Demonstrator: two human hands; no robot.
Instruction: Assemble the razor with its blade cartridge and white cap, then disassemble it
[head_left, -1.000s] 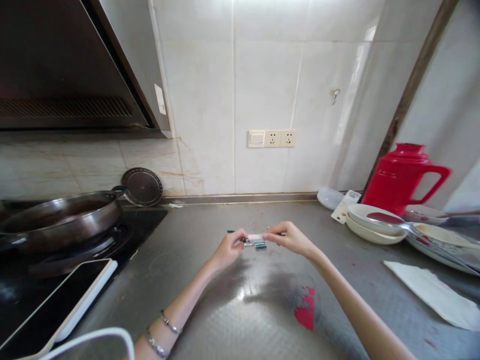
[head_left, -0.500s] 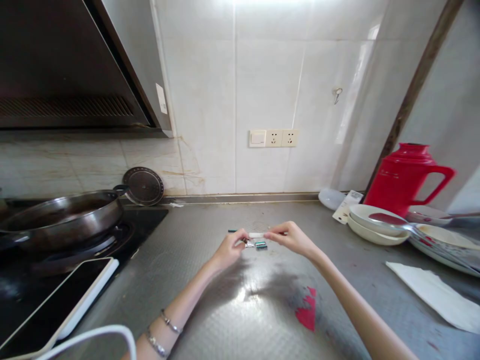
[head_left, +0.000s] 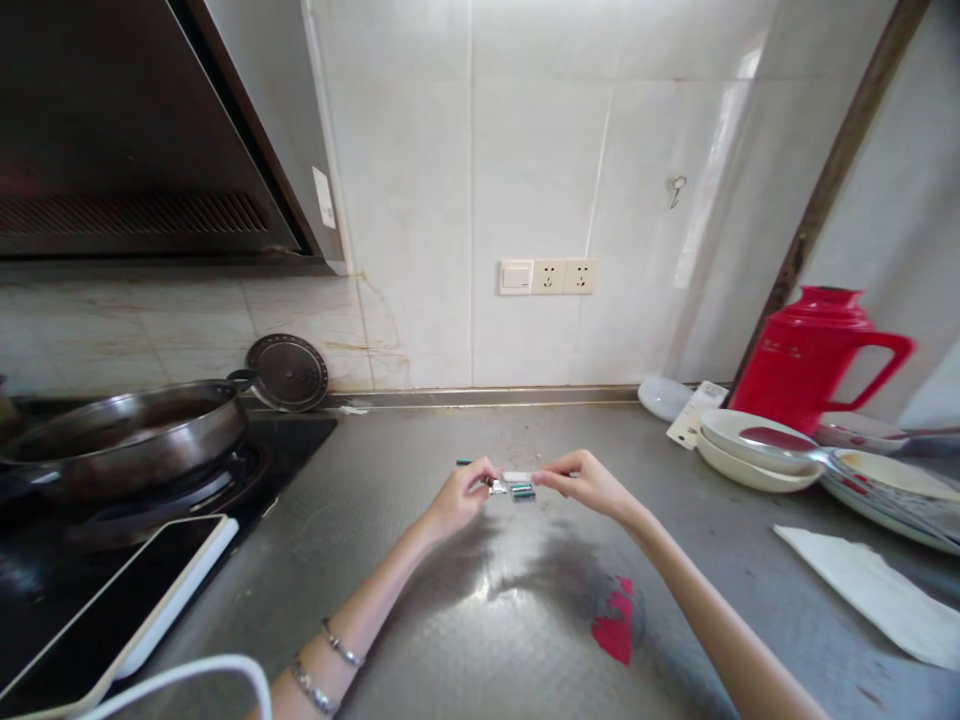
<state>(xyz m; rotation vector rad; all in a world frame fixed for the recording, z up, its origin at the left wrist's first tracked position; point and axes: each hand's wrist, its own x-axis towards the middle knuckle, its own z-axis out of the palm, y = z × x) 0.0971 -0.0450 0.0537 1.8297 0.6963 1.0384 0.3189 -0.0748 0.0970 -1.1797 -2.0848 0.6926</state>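
At the middle of the metal counter, a small white strip-like piece (head_left: 516, 477) spans the gap between my hands. My right hand (head_left: 583, 483) pinches its right end between thumb and fingertips. The fingers of my left hand (head_left: 463, 497) are closed at its left side, around a small white and silvery item (head_left: 496, 487) too small to name. Just below the strip lie green, shiny cylinders (head_left: 523, 492) that look like small batteries. A thin dark green piece (head_left: 464, 462) shows behind my left hand, partly hidden by it.
To the left, a steel pan (head_left: 142, 430) sits on the black cooktop (head_left: 300, 440), with a phone (head_left: 120, 610) and white cable (head_left: 202, 662) nearer. On the right are a red thermos (head_left: 802, 355), bowls (head_left: 757, 470) and a paper sheet (head_left: 870, 590). A red patch (head_left: 616, 630) marks the counter.
My right hand has shifted slightly down and right, and the strip's right end has dipped a little with it. My left hand is almost still.
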